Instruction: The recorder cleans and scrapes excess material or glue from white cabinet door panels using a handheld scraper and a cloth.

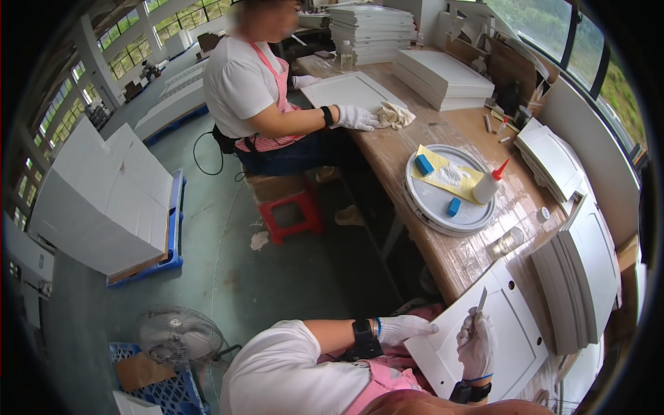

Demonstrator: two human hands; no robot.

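While left hand (pixel 404 328) grips the white cabinet door panel (pixel 494 335) edge on the bench, right hand (pixel 476 344) clasps a putty knife (pixel 480 303) against it; filling looks mid-way, sanded stacks (pixel 577 277) alongside.

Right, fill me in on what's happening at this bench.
The person wearing the camera steadies a white cabinet door panel at its edge with the left hand, while the right hand works a thin metal blade on its face. Across the wooden workbench, a co-worker's gloved hand presses a rag beside another white panel.
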